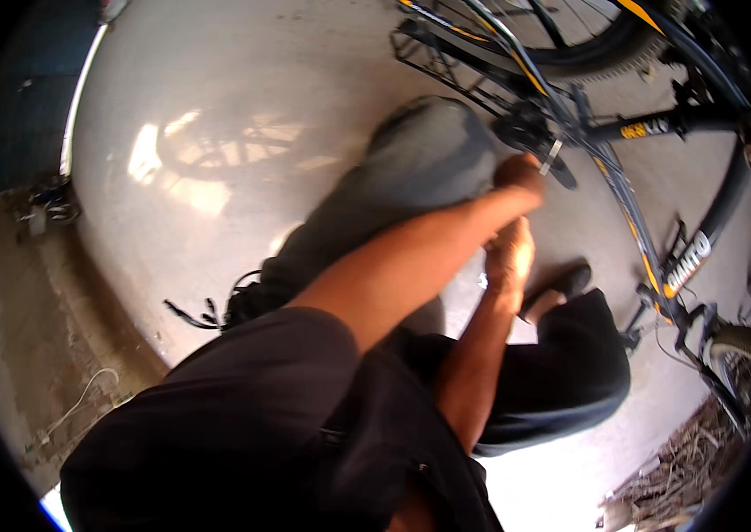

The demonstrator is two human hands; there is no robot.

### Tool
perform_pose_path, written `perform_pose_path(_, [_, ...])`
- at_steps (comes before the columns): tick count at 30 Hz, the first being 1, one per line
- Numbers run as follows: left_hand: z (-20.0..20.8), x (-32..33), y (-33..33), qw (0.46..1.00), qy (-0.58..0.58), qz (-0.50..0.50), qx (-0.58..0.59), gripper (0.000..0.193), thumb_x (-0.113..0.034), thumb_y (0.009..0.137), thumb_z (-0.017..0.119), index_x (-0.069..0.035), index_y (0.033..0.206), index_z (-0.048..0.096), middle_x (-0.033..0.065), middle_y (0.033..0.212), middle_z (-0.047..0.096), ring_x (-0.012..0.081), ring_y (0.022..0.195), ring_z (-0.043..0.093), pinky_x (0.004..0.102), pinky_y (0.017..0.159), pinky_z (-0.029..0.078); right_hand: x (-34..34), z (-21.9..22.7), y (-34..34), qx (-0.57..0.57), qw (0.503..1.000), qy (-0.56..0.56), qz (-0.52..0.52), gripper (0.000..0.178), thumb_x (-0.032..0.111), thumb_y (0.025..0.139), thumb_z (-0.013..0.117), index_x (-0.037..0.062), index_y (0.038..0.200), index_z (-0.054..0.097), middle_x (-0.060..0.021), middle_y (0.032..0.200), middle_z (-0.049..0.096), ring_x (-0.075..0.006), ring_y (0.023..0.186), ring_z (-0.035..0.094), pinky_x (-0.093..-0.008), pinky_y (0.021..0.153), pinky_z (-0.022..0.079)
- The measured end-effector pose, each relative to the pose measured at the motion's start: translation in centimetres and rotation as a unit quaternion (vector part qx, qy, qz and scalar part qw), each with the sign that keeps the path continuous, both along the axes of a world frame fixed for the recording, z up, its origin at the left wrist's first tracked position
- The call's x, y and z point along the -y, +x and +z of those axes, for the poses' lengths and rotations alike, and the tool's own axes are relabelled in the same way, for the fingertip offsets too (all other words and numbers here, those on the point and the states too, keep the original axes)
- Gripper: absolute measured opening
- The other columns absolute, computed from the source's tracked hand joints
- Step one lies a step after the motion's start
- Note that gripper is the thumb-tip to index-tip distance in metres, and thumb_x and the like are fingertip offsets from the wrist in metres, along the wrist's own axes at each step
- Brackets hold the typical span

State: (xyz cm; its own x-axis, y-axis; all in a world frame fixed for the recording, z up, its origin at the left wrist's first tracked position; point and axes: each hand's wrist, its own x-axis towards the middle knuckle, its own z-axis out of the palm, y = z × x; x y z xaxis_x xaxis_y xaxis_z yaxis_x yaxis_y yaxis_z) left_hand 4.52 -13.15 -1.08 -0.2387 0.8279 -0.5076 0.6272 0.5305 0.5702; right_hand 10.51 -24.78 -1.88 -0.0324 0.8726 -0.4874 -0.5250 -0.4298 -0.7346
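Note:
My left hand reaches across my bent knee toward the middle of a black bicycle with orange stripes. Its fingers look curled, but blur and the angle hide what they hold. A short silvery piece shows just beyond it, in front of a dark bicycle part; I cannot tell whether the hand touches it. My right hand is just below the left wrist, with its fingers curled and partly hidden. Anything inside that hand is out of sight.
A rear rack and a large tyre are at the top. The bicycle's other wheel is at the right, above a heap of sticks. Cables lie beside my leg. A raised ledge runs along the left.

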Motion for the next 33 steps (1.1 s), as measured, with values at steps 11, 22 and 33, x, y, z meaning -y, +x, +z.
perform_pose_path(11, [-2.8,-0.4,0.2,0.989,-0.028,0.037,0.138,0.023,-0.025,0.077,0.07,-0.006,0.091,0.068,0.0133,0.094,0.068,0.0266,0.088,0.065,0.035,0.078,0.052,-1.2,2.5,-1.3,0.192,0.971,-0.12,-0.076,0.035,0.034,0.089,0.061,0.0009,0.083,0.053,-0.0071,0.069,0.056,-0.0132,0.047,0.049,-0.0285,0.044,0.04])
perform_pose_path(22, [-2.6,0.3,1.0,0.97,0.017,0.118,0.213,0.018,-0.004,0.076,0.071,-0.001,0.089,0.058,0.0115,0.073,0.065,0.0182,0.057,0.064,0.031,0.051,0.052,-0.6,0.4,-1.1,0.329,0.938,-0.025,-0.104,0.031,0.025,0.085,0.061,-0.0037,0.096,0.059,-0.005,0.067,0.057,-0.0146,0.056,0.05,-0.0304,0.054,0.042])
perform_pose_path(33, [-3.6,0.6,0.8,0.981,-0.02,0.092,0.17,0.018,-0.027,0.079,0.069,-0.01,0.085,0.071,0.0104,0.093,0.069,0.0261,0.09,0.066,0.0349,0.079,0.052,-0.1,0.9,-1.0,0.094,0.987,-0.053,-0.12,0.022,0.024,0.089,0.061,0.003,0.096,0.057,0.0004,0.071,0.053,-0.0036,0.046,0.04,-0.0191,0.038,0.028])
